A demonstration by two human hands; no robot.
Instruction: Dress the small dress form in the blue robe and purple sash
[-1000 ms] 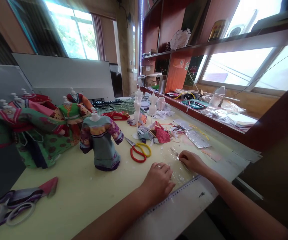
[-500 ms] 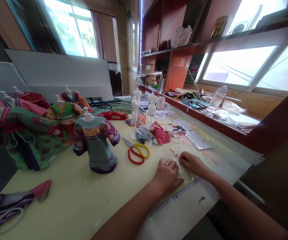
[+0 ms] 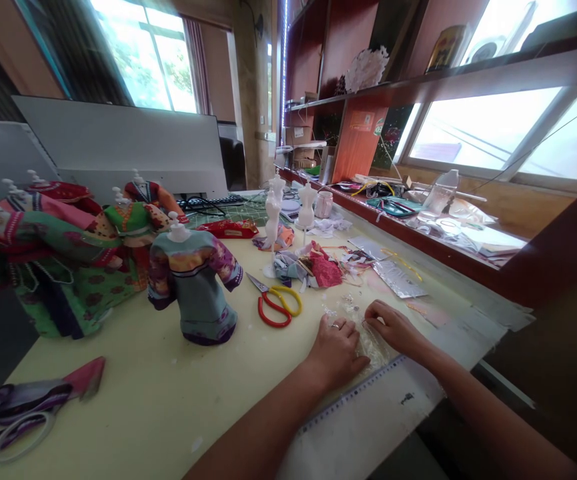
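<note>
Close to the ruler's edge (image 3: 353,393), the left hand (image 3: 337,353) lies flat, fingers loosely bent, on clear plastic (image 3: 372,347), with free table (image 3: 248,380) leftward.

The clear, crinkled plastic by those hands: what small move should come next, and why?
Perhaps a slight lift of the right hand: its fingertips look pinched together at the clear, crinkled plastic, but anything between them is too small to make out. The left hand lies palm down alongside, so it could steady the plastic.

Hands (image 3: 337,352) at clear plastic (image 3: 374,348); red-and-yellow scissors (image 3: 281,305) near small dressed mannequin (image 3: 197,287).
</note>
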